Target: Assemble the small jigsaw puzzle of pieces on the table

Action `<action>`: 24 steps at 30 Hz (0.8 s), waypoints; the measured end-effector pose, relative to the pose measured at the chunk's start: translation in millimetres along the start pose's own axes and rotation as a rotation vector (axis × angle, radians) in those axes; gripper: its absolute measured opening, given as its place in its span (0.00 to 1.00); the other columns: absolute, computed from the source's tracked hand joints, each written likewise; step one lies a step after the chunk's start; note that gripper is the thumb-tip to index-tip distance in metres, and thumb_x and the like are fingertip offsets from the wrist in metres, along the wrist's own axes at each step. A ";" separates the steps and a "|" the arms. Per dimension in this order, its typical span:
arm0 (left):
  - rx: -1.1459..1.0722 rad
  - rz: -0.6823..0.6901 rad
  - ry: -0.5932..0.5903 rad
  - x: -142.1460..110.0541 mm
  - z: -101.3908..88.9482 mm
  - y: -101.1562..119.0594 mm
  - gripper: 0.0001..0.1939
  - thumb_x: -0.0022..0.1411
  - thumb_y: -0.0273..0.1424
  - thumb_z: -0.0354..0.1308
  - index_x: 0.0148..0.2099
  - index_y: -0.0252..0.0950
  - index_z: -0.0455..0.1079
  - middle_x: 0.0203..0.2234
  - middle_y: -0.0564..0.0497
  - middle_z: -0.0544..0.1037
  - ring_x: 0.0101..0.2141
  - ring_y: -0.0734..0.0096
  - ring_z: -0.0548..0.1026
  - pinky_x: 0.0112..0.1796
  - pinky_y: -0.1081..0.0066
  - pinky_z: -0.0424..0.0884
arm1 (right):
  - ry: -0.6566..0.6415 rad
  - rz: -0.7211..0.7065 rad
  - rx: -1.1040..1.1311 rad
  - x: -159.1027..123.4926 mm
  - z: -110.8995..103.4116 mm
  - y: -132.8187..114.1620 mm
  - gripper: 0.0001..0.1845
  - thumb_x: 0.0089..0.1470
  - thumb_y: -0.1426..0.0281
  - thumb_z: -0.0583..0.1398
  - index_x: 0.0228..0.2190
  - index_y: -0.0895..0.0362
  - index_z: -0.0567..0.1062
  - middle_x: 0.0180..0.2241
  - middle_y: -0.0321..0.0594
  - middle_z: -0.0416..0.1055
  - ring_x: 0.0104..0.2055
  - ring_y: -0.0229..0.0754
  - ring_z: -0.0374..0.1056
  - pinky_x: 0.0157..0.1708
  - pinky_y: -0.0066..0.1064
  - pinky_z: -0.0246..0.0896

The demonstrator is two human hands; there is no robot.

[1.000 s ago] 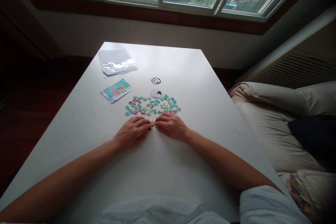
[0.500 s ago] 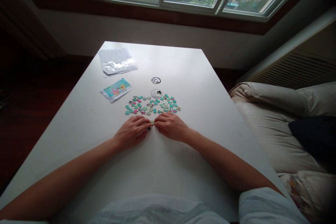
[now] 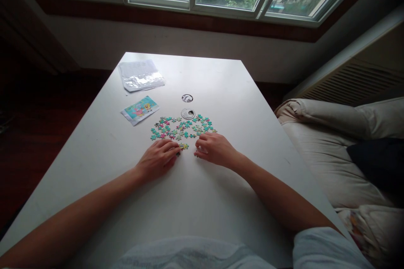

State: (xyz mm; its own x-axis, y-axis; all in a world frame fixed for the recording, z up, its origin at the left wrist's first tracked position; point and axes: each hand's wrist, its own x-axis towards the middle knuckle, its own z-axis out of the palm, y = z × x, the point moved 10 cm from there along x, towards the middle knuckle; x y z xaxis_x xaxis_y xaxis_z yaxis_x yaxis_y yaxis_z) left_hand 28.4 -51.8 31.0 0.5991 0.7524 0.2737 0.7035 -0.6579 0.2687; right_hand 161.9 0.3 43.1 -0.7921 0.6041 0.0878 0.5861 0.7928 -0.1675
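Note:
My left hand (image 3: 158, 156) rests on the table with its fingers closed on the edge of a small cluster of yellow puzzle pieces (image 3: 184, 146). A dark bit shows beneath its fingertips. To the right and apart from the cluster is my right hand (image 3: 216, 149), its fingers bent and a gap between thumb and forefinger. Tiny dark specks sit by its fingertips, too small to name. Just beyond both hands, many loose puzzle pieces (image 3: 187, 124) in teal, pink and pale green lie spread out.
A small picture card (image 3: 140, 110) lies left of the pieces, behind it papers in a clear plastic sleeve (image 3: 142, 75). Two round inserts (image 3: 188, 113) sit in the white table (image 3: 221, 88). A beige sofa (image 3: 318, 147) stands along the right side, windows ahead.
My right hand has moved off the yellow pieces to the right, and its thumb and forefinger have parted. The left hand stays about where it was, still at the pieces.

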 end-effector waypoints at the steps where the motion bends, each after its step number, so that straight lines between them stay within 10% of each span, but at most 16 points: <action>1: 0.002 -0.001 0.002 -0.2 -0.5 -0.1 0.17 0.69 0.28 0.53 0.58 0.40 0.70 0.54 0.46 0.76 0.55 0.59 0.71 0.58 0.55 0.67 | -0.002 -0.003 0.005 -0.4 1.7 -1.7 0.11 0.58 0.59 0.65 0.35 0.54 0.76 0.35 0.41 0.74 0.38 0.43 0.68 0.35 0.33 0.56; 24: -0.006 -0.013 0.038 -3.0 -0.1 -4.1 0.16 0.69 0.28 0.53 0.57 0.40 0.71 0.58 0.46 0.74 0.60 0.57 0.68 0.60 0.52 0.66 | 0.030 -0.131 0.133 2.2 12.3 -14.6 0.06 0.62 0.69 0.62 0.41 0.53 0.76 0.40 0.43 0.72 0.44 0.44 0.67 0.44 0.34 0.61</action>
State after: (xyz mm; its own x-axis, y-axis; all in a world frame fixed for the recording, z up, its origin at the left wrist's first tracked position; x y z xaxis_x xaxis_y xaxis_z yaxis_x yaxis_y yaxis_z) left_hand 23.7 -51.3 29.3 0.5748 0.7592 0.3051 0.7089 -0.6483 0.2777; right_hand 149.5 -10.9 33.7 -0.8534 0.5003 0.1464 0.4490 0.8482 -0.2811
